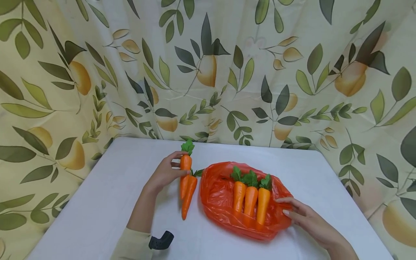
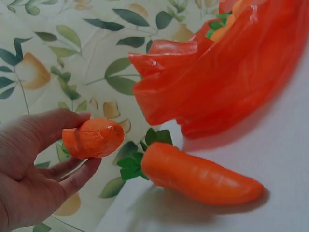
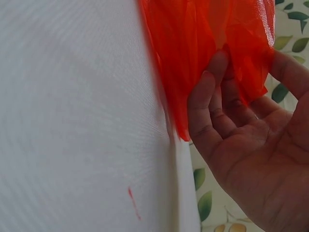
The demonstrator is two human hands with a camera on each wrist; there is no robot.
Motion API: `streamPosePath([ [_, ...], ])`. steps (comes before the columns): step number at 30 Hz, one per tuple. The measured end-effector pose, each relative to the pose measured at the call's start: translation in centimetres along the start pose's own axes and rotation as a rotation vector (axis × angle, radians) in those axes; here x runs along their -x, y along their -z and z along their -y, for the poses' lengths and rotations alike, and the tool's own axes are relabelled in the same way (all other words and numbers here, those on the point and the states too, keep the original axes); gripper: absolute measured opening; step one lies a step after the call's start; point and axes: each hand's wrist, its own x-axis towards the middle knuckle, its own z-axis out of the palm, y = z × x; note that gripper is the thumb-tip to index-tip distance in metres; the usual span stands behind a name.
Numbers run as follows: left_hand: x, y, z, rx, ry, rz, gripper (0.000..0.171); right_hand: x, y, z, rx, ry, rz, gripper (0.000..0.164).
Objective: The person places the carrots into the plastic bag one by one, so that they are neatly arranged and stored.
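Left fingers [image 2: 82, 178] pinch a carrot [image 2: 99, 137] (right fingers [image 3: 198, 104], curled, hold a bag [image 3: 183, 63]).

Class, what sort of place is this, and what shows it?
Probably a makeshift indoor work corner: a white-topped table stands before a leaf-and-fruit-patterned curtain, with a red plastic bag of carrots on it.

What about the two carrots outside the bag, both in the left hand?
No, the left hand holds one carrot; the other carrot lies on the white table.
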Motion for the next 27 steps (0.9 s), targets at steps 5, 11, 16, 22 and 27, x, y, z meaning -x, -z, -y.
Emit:
streamPosePath([
  [5, -0.4, -0.5, -0.9, -0.005, -0.019, 0.011, 0.06, -0.1, 0.1, -0.2, -0.007, 0.019, 0.007, 0.045],
  [11, -0.6, -1.4, -1.5, 0.005, -0.031, 0.022, 0.059, -0.2, 0.1, -0.4, -0.016, 0.019, 0.007, 0.043],
  [16, -0.8, -2.4, -2.0, 0.036, -0.053, 0.05, 0.059, -0.2, 0.2, -0.4, -0.026, 0.032, 0.017, 0.042],
  [22, -1.0, -3.8, -2.8, 0.07, -0.079, 0.102, 0.057, 0.0, 0.3, -0.1, -0.028, 0.035, 0.023, 0.044],
  [27, -1.2, -4.9, -3.8, 0.073, -0.096, 0.129, 0.056, 0.1, 0.2, -0.1, -0.025, 0.049, 0.021, 0.044],
])
